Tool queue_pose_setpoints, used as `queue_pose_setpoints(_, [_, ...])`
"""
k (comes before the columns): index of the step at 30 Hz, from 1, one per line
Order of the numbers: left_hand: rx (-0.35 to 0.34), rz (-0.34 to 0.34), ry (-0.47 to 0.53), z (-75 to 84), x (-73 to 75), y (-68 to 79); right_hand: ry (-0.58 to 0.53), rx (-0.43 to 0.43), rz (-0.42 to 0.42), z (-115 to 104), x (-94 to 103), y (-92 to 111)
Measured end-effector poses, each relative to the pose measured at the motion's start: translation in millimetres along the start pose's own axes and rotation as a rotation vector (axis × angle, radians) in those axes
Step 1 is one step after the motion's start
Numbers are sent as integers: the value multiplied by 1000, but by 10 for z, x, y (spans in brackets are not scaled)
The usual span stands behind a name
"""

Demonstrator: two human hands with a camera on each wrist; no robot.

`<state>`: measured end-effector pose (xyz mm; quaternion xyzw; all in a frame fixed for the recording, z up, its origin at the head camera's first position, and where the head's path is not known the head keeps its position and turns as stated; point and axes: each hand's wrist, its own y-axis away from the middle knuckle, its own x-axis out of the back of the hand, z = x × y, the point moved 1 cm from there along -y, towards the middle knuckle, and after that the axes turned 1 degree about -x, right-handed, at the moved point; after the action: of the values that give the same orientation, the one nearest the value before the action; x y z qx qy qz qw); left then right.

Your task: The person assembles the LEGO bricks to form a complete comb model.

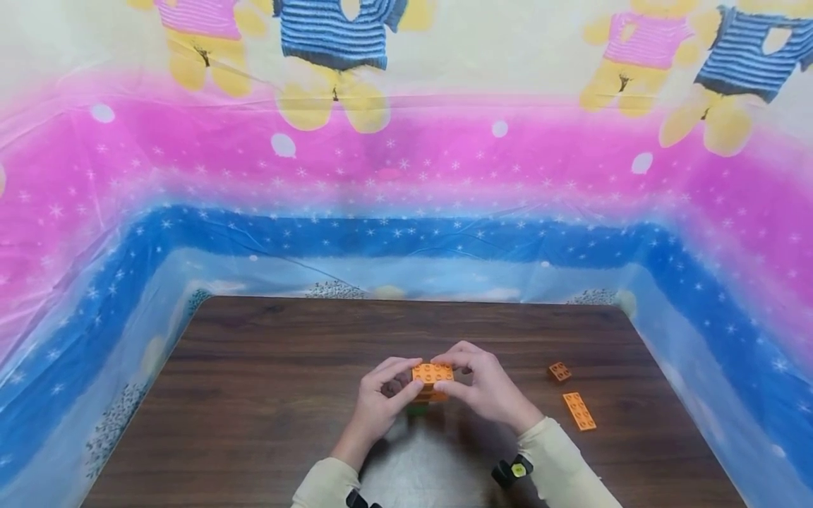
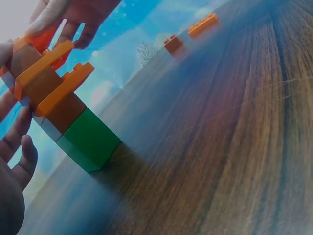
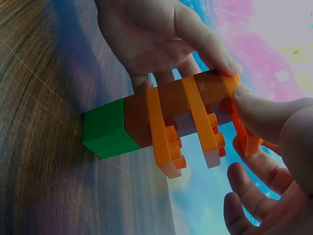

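Observation:
A tower of toy building bricks stands on the table: a green block (image 3: 110, 129) at the base, then brown blocks (image 3: 173, 105) alternating with longer orange plates (image 2: 66, 90) that jut out to one side. Its topmost orange plate (image 1: 433, 374) shows its studs in the head view. At that plate's left end, my left hand (image 1: 380, 396) pinches it between thumb and index finger. My right hand (image 1: 488, 386) pinches the right end likewise, thumb on the near side and index finger on the far side. In the head view the plate and hands hide most of the tower.
Right of the hands lie a small brown brick (image 1: 559, 372) and a loose orange plate (image 1: 579, 411), studs up. The dark wooden table (image 1: 254, 367) ends at a printed cloth (image 1: 406, 240) that hangs behind and along both sides.

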<state>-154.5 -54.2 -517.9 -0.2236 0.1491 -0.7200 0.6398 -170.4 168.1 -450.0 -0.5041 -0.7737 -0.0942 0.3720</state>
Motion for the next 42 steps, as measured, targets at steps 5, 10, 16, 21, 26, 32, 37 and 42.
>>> queue_pose_setpoints(5, [-8,16,0,-10,-11,18,23,26,19,-13,-14,14])
queue_pose_setpoints(10, [-36,16,-1,-5,-15,16,41,45,54,-33,-32,26])
queue_pose_setpoints(16, [-10,5,-6,4,0,9,70,50,95,-50,-39,37])
queue_pose_setpoints(21, [-7,5,-4,2,5,-7,76,39,150,-53,14,82])
queue_pose_setpoints(26, [12,-1,-6,8,-1,-11,85,21,212,9,100,199])
queue_pose_setpoints(32, [15,1,12,12,-8,-9,149,-42,278,138,226,383])
queue_pose_setpoints(37, [26,13,38,-2,-15,-5,231,-93,329,306,346,538])
queue_pose_setpoints(42, [19,13,48,-14,-22,4,311,-132,378,504,472,719])
